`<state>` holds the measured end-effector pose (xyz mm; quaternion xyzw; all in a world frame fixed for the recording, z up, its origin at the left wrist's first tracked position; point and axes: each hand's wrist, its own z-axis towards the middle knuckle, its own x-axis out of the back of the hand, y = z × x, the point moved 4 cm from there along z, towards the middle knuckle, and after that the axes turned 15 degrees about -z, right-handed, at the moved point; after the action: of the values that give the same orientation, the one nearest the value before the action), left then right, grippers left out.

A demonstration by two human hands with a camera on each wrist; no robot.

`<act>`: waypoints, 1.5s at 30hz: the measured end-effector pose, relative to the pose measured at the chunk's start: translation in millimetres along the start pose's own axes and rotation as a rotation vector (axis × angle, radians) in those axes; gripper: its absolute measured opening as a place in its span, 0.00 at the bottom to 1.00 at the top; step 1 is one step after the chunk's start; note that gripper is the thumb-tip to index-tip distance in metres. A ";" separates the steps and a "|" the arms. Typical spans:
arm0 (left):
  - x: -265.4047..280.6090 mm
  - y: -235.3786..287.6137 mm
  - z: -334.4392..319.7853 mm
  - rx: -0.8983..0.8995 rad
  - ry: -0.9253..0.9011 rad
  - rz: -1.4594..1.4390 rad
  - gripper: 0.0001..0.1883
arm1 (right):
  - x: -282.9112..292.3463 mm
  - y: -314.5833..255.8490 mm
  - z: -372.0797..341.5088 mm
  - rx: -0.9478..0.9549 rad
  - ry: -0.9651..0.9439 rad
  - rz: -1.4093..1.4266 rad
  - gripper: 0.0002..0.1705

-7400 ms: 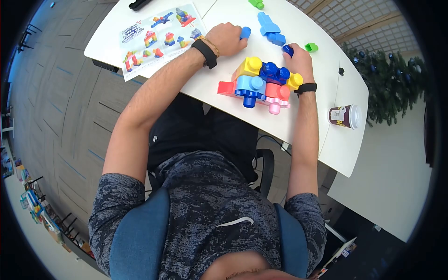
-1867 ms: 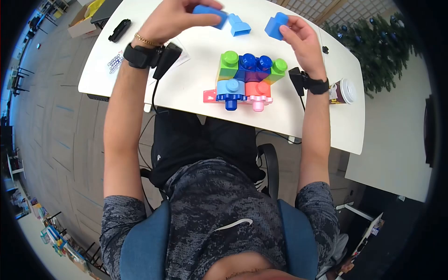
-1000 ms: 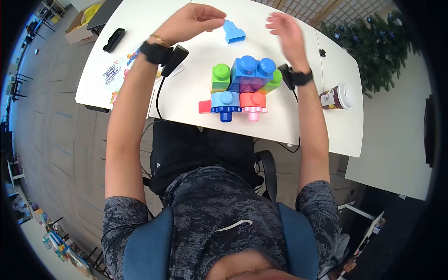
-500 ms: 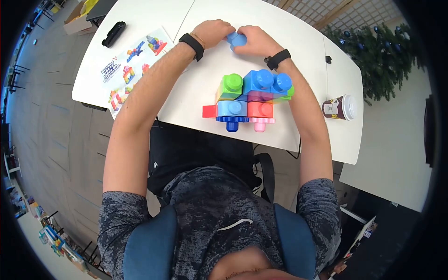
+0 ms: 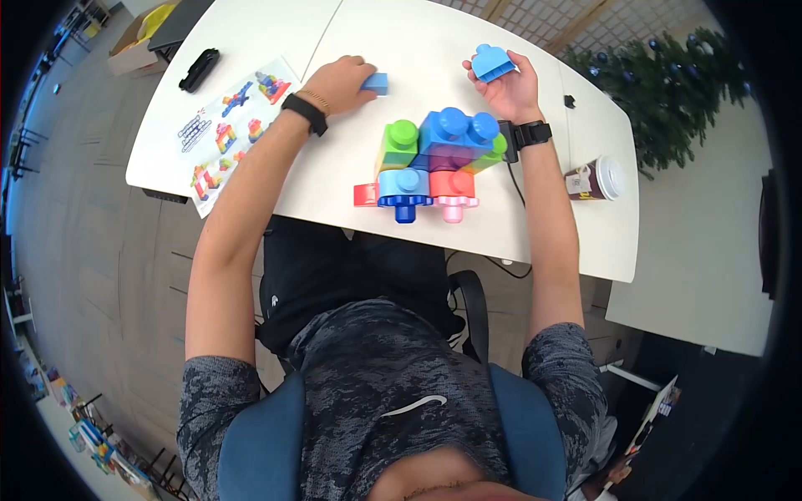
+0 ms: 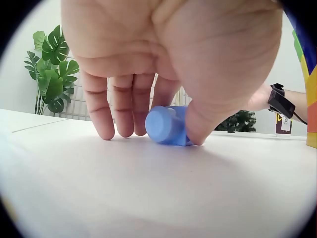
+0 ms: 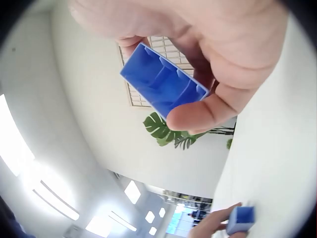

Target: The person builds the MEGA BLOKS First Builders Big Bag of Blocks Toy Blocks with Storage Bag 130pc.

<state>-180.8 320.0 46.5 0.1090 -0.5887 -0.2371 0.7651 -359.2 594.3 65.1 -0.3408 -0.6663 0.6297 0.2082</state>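
Observation:
The left hand (image 5: 341,86) pinches a small blue block (image 5: 377,83) between thumb and fingers; in the left wrist view the block (image 6: 166,125) lies on its side on the table, its round stud showing. Above the table at the right, the right hand (image 5: 511,93) grips a light blue block (image 5: 492,63) with a rounded top. Its hollow underside (image 7: 166,82) shows in the right wrist view, held by the thumb. Between the forearms stands a structure of large blocks, with a blue block (image 5: 452,125) on top, green blocks (image 5: 401,144) beside it and a pink gear piece (image 5: 454,203) in front.
A printed picture sheet (image 5: 230,125) and a black case (image 5: 200,70) lie at the table's left. At the right are a lidded cup (image 5: 595,179) and a small black item (image 5: 570,102). A cable hangs from the right wrist.
The hands, together on light blue pieces half a second ago, have moved apart. The right hand has lifted the rounded block to the right; the left has moved left with the small block.

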 end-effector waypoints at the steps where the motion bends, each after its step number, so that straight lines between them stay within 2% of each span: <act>1: -0.8 -2.1 -4.1 -0.007 0.025 0.018 0.20 | -5.5 -3.7 -8.5 0.005 -0.162 0.201 0.40; 2: 1.4 1.1 -8.2 -0.021 0.028 0.015 0.20 | -12.0 -9.6 -17.7 0.011 -0.327 0.400 0.40; 3: 2.4 2.7 -14.7 0.010 0.024 -0.002 0.20 | -16.6 -17.2 -26.4 0.058 -0.448 0.448 0.42; 6: 5.8 5.5 -28.8 0.046 0.019 -0.020 0.20 | -34.2 -47.7 -51.1 0.098 -0.456 0.417 0.43; 7: 7.1 6.9 -32.2 0.073 -0.013 -0.020 0.19 | -41.3 -57.7 -54.2 0.159 -0.583 0.431 0.42; 8: 7.3 8.9 -36.3 0.100 -0.046 -0.021 0.19 | -44.9 -61.6 -58.3 0.159 -0.586 0.429 0.42; 10: 7.1 15.2 -44.9 0.098 -0.040 -0.034 0.18 | -49.6 -76.6 -70.6 0.250 -0.458 0.275 0.40; 12: 5.7 19.1 -51.7 0.095 -0.034 -0.046 0.18 | -63.6 -87.1 -82.1 0.277 -0.536 0.336 0.37; 14: 2.3 20.9 -58.9 0.095 0.016 -0.080 0.17 | -81.4 -102.5 -97.7 0.453 -0.545 0.078 0.32; 16: -0.6 21.3 -64.6 0.079 0.049 -0.104 0.18 | -95.5 -111.3 -106.9 0.470 -0.555 0.008 0.29; 18: -1.9 22.3 -69.4 0.059 0.078 -0.129 0.18 | -114.1 -118.3 -116.4 0.596 -0.436 -0.198 0.18; 19: -2.0 23.3 -72.1 0.070 0.081 -0.154 0.18 | -123.4 -121.3 -117.7 0.653 -0.471 -0.284 0.18; 20: -2.4 23.9 -74.8 0.082 0.086 -0.178 0.18 | -129.2 -124.5 -122.1 0.652 -0.468 -0.284 0.18; 22: -1.2 26.1 -79.5 0.099 0.071 -0.190 0.19 | -146.7 -128.6 -136.2 0.659 -0.517 -0.512 0.20; 24: 1.0 29.3 -84.3 0.123 0.058 -0.201 0.20 | -156.7 -127.5 -141.0 0.688 -0.514 -0.564 0.20; 26: 1.0 31.0 -87.3 0.117 0.052 -0.201 0.20 | -162.3 -124.4 -140.9 0.721 -0.482 -0.879 0.18; 30: -2.1 33.8 -92.4 0.117 0.054 -0.153 0.17 | -159.7 -117.7 -136.4 0.695 -0.479 -0.989 0.15; 34: -0.6 35.1 -98.1 0.087 0.071 -0.133 0.17 | -162.7 -116.7 -139.6 0.715 -0.450 -1.046 0.15; 36: -1.5 36.5 -99.5 0.088 0.081 -0.136 0.17 | -161.6 -114.3 -140.5 0.689 -0.459 -0.949 0.14; 41: -1.3 39.6 -100.9 0.115 0.075 -0.133 0.18 | -156.9 -112.0 -137.9 0.665 -0.479 -0.937 0.17; 45: -2.9 36.8 -99.4 0.105 0.080 -0.123 0.18 | -154.4 -108.8 -138.7 0.592 -0.478 -0.935 0.25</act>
<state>-78.1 342.0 32.3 0.1943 -0.5615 -0.2479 0.7652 -177.0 583.1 211.9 0.2121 -0.5702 0.6893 0.3935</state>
